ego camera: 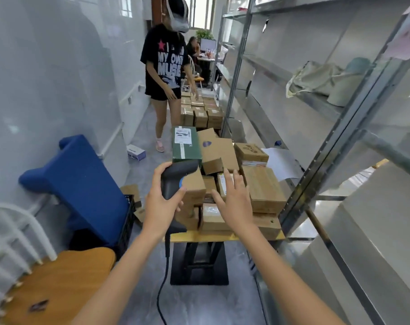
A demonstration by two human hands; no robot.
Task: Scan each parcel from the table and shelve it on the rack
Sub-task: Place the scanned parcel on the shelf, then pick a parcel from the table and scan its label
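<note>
Scanner (173, 181) first: the left hand (160, 202) has its fingers and thumb curled round the dark grip, nose aimed forward over the pile, its cable (163, 285) trailing down past the near edge of the counter (185, 236). Good practice here, I judge, is to keep that hand steady and bring the label to the beam instead of swinging the scanner about, so the cable does not drag a box off the edge.

Just past the scanner stands a green box (186, 144), its white label facing up; brown cardboard parcels (262, 188) lie heaped on the counter around and in front of it, some flat, some tilted against one another.

The right hand (234, 198) hovers over the middle of the heap with fingers spread and relaxed, holding nothing; whether the fingertips touch a box I cannot tell. A small parcel with a white label (222, 184) lies directly beneath it. That looks the natural pick: take it from the top, lift straight up so its neighbours do not slide, and turn the label toward the scanner.

Furthest right, the metal rack (321, 184) stands just beside the counter with bare shelf space, a short reach once the scan registers.
</note>
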